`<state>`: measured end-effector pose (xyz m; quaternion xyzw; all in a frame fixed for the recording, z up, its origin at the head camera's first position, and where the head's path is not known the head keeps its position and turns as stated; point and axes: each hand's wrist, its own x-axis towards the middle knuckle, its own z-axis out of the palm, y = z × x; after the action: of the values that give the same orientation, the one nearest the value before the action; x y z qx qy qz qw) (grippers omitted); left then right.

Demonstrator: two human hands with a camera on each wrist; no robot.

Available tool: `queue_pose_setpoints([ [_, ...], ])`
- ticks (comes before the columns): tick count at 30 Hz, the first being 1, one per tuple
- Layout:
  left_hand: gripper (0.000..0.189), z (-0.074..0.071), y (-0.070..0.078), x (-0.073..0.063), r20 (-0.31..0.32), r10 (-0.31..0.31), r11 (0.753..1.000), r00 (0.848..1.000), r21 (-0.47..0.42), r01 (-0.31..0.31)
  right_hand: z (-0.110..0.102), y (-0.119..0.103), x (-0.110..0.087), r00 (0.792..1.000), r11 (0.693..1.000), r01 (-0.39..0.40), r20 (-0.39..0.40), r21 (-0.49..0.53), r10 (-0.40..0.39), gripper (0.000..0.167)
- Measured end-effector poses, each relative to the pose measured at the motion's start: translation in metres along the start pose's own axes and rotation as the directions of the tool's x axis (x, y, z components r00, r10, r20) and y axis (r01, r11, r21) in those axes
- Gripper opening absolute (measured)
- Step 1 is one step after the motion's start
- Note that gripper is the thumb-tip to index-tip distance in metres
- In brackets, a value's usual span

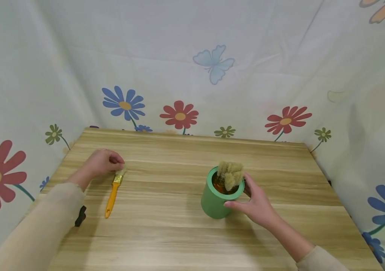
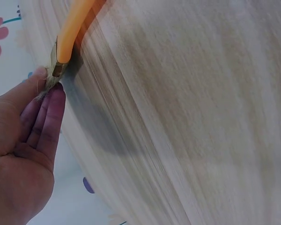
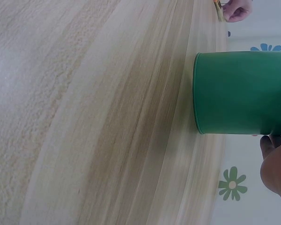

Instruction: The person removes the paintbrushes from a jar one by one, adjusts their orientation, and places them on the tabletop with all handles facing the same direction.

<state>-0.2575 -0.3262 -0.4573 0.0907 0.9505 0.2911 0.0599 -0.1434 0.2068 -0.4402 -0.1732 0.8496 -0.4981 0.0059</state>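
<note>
Your left hand point(image 1: 103, 162) pinched the brush point(image 1: 113, 191) by its bristles point(image 2: 50, 84), the handle point(image 1: 110, 203) toward 7 o'clock. Your right hand point(image 1: 258, 207) gripped the cup point(image 1: 214, 203), at 3 o'clock from the brush; a tan tuft point(image 1: 230, 175) rose from its mouth. Floral cloth point(image 1: 246, 98) hung at 12 o'clock, beyond the table point(image 1: 165, 241).

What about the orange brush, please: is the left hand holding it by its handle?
No, the left hand pinches its bristles, while the handle extends away from the hand.

Head camera: above, facing forward-down across my counter point(image 1: 165, 241). Wrist cameras: close, low; both catch my brush point(image 1: 112, 195).
</note>
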Motion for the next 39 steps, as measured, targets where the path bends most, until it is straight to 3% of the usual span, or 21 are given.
queue_pose_setpoints([
  [13, 0.017, -0.004, 0.002, -0.005, -0.05, -0.011, 1.0, 0.999, 0.026, 0.012, -0.001, -0.001, -0.001, 1.0, 1.0, -0.003, 0.001, 0.003, 0.003, 0.094],
  [18, 0.022, -0.013, -0.001, -0.006, -0.08, 0.001, 0.999, 0.997, 0.04, 0.002, -0.001, -0.002, -0.001, 1.0, 1.0, -0.015, -0.001, -0.001, 0.015, 0.095],
  [22, 0.029, -0.023, 0.006, -0.009, -0.095, 0.02, 1.0, 0.995, 0.025, -0.018, 0.0, -0.003, -0.001, 1.0, 1.0, -0.019, 0.0, -0.004, 0.019, 0.095],
  [30, 0.04, -0.044, 0.043, -0.02, -0.077, 0.071, 0.997, 0.995, -0.028, -0.073, 0.0, -0.005, 0.0, 1.0, 1.0, -0.012, 0.001, 0.0, 0.012, 0.095],
  [39, 0.047, -0.052, 0.109, -0.029, -0.046, 0.161, 0.981, 0.986, -0.099, -0.165, -0.001, -0.005, -0.001, 1.0, 1.0, -0.009, 0.001, -0.001, 0.009, 0.095],
])
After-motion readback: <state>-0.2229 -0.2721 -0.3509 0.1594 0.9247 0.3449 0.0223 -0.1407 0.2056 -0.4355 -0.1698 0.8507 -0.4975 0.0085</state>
